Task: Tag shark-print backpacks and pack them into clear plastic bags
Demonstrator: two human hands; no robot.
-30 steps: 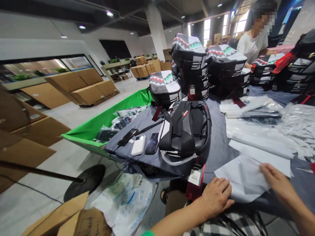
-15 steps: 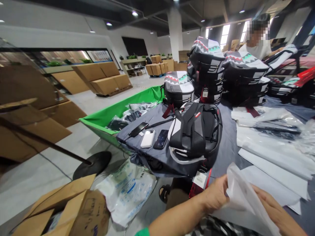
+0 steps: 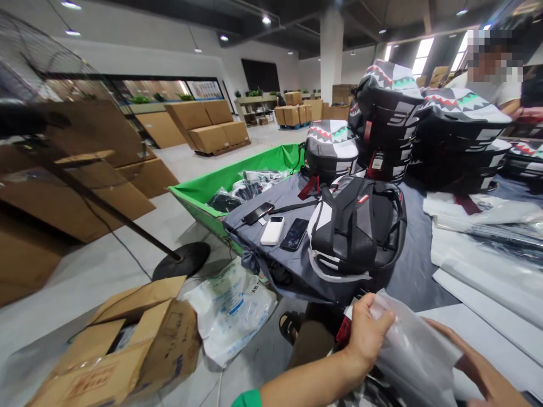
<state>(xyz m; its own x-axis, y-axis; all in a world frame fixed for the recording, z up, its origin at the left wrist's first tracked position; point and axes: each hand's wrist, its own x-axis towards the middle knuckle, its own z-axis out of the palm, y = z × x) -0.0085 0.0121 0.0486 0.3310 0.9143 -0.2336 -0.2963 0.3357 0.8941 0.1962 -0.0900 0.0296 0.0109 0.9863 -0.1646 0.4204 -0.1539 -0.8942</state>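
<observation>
My left hand (image 3: 368, 332) pinches the upper left edge of a frosted, see-through plastic bag (image 3: 418, 350), thumb on the near side. My right hand (image 3: 483, 364) is closed on the bag's right side; the bag partly hides its fingers. Below the bag, at the bottom edge, a dark and grey patterned item (image 3: 373, 390) shows only in part. Beyond my hands a black and grey backpack (image 3: 358, 226) lies on the table, straps up. A red tag (image 3: 343, 329) peeks out left of my left hand.
Stacked shark-tooth backpacks (image 3: 386, 113) stand at the back. White plastic bags (image 3: 487, 271) lie at right. Phones (image 3: 294, 234) and a white power bank (image 3: 272, 230) lie near the table's left edge. An open carton (image 3: 139, 345) and a fan stand (image 3: 180, 261) are left. A co-worker (image 3: 487, 85) is behind.
The view has swung left, so things sit further right. My left hand has turned thumb-up on the bag, and the bag has spread flatter between my hands.
</observation>
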